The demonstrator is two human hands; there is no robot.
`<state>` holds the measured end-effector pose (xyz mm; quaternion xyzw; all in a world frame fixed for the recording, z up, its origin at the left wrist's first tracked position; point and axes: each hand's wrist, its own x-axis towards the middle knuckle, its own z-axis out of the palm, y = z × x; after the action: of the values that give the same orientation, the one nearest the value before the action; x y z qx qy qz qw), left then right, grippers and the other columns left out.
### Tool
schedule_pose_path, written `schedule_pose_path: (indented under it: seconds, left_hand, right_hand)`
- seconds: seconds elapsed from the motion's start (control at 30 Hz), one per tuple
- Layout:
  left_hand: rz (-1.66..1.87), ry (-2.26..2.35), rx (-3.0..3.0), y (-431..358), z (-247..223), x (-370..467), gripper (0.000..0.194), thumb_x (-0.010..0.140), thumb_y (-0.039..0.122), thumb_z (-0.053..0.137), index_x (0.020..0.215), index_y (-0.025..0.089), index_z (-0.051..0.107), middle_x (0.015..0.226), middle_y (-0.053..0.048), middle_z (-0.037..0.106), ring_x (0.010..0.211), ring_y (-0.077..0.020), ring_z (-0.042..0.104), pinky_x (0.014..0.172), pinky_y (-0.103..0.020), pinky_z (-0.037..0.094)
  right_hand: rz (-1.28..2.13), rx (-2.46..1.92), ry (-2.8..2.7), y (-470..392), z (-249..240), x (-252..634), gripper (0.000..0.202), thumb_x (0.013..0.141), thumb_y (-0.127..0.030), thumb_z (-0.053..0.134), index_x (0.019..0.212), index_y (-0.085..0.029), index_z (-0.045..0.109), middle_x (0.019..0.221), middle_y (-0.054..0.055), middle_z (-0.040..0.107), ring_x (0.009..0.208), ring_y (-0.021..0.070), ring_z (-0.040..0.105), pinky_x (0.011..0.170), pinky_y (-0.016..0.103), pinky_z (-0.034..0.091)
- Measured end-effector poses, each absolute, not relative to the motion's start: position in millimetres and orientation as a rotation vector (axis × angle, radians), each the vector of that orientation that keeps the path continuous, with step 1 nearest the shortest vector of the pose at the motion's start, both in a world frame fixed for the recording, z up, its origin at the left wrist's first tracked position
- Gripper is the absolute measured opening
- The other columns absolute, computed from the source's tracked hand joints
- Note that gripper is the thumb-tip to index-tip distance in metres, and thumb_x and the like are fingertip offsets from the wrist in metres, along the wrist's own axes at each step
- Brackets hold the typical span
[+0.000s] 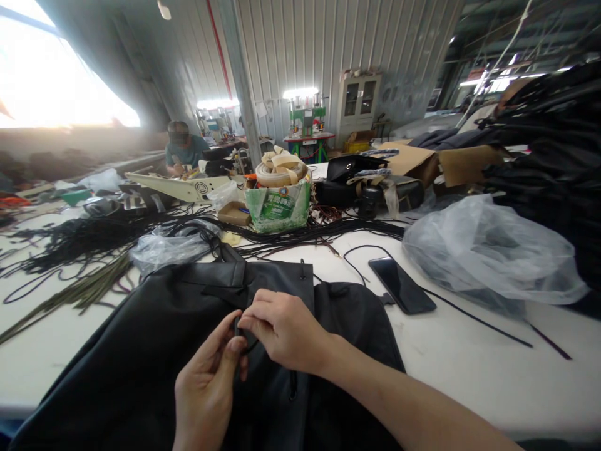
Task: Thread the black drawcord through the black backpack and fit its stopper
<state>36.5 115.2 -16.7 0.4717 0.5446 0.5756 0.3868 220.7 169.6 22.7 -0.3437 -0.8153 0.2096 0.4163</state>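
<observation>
A large black bag (178, 338) of smooth material lies across the near side of the white table. Over its middle, my left hand (213, 369) pinches a small black piece (237, 327), seemingly a cord end or loop, between thumb and fingers. My right hand (282, 329) meets it from the right, its fingertips closed on the same small piece. A black cord passes through an eyelet (293, 394) in the bag below my right hand. Exactly how the cord runs between my fingers is hidden.
Beyond the bag are a green box (280, 207) holding rolled strips, bundled black cords (94, 235) and a plastic bag (173, 247). To the right lie a phone (402, 285) and a large clear bag (493, 250). A person (183, 147) sits at the back left.
</observation>
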Motion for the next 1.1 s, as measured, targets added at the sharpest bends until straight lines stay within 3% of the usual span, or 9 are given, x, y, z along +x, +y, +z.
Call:
schedule_pose_path:
  seconds: [0.2,0.37,0.53,0.7,0.87,1.0,1.1]
  left_hand:
    - [1.477,1.348,1.137,115.8,-20.3,32.8,0.070,0.088,0.061,0.089,0.148,0.029,0.074,0.108,-0.007,0.083,0.078,-0.0177,0.074,0.066,-0.023,0.064]
    - [1.414,1.389,1.119,118.7,-25.6,30.5,0.067,0.086,0.060,0.091,0.145,0.033,0.076,0.139,-0.007,0.080,0.107,-0.0223,0.078,0.083,-0.021,0.066]
    - [1.426,1.268,1.034,119.6,-29.0,28.9,0.067,0.085,0.057,0.093,0.144,0.028,0.078,0.124,-0.008,0.084,0.104,-0.0210,0.077,0.084,-0.019,0.064]
    - [1.425,1.258,1.034,118.6,-27.2,26.9,0.069,0.086,0.055,0.093,0.147,0.031,0.075,0.126,-0.005,0.084,0.108,-0.0174,0.076,0.092,-0.016,0.061]
    - [1.343,1.333,1.066,120.5,-20.5,27.8,0.073,0.076,0.060,0.099,0.141,0.032,0.079,0.139,-0.006,0.081,0.125,-0.0280,0.076,0.106,-0.031,0.063]
    - [1.314,1.314,1.127,121.6,-14.0,22.4,0.071,0.089,0.066,0.085,0.146,0.026,0.075,0.113,-0.007,0.087,0.096,-0.0203,0.078,0.092,-0.026,0.064]
    - [1.343,1.314,1.109,122.1,-10.5,11.8,0.065,0.093,0.071,0.078,0.133,0.020,0.083,0.105,-0.010,0.086,0.096,-0.0242,0.078,0.091,-0.030,0.065]
  right_hand:
    - [0.776,-0.885,-1.833,170.5,30.1,221.3,0.016,0.108,-0.023,0.072,0.094,-0.020,0.078,0.088,0.000,0.075,0.081,0.0143,0.068,0.075,0.025,0.048]
    - [0.849,-0.892,-1.769,171.4,32.9,221.0,0.016,0.106,-0.021,0.073,0.091,-0.019,0.080,0.085,-0.001,0.075,0.077,0.0130,0.066,0.072,0.024,0.045]
    - [0.931,-0.926,-1.672,173.1,33.2,221.1,0.017,0.107,-0.022,0.069,0.094,-0.017,0.079,0.087,0.001,0.077,0.081,0.0152,0.069,0.074,0.025,0.048]
    - [1.002,-0.950,-1.701,174.7,30.8,221.3,0.023,0.107,-0.023,0.068,0.087,-0.018,0.078,0.083,0.001,0.078,0.079,0.0158,0.069,0.072,0.025,0.047]
    - [1.133,-0.892,-1.718,172.1,30.4,221.7,0.027,0.110,-0.026,0.064,0.091,-0.019,0.080,0.088,0.001,0.081,0.080,0.0157,0.071,0.075,0.025,0.049]
    - [1.100,-0.896,-1.748,171.0,32.9,222.7,0.025,0.109,-0.024,0.065,0.087,-0.018,0.076,0.081,-0.001,0.076,0.074,0.0137,0.066,0.070,0.024,0.046]
    - [1.030,-0.873,-1.751,172.2,35.3,223.5,0.021,0.107,-0.021,0.067,0.088,-0.018,0.076,0.083,-0.001,0.072,0.080,0.0142,0.067,0.073,0.024,0.047]
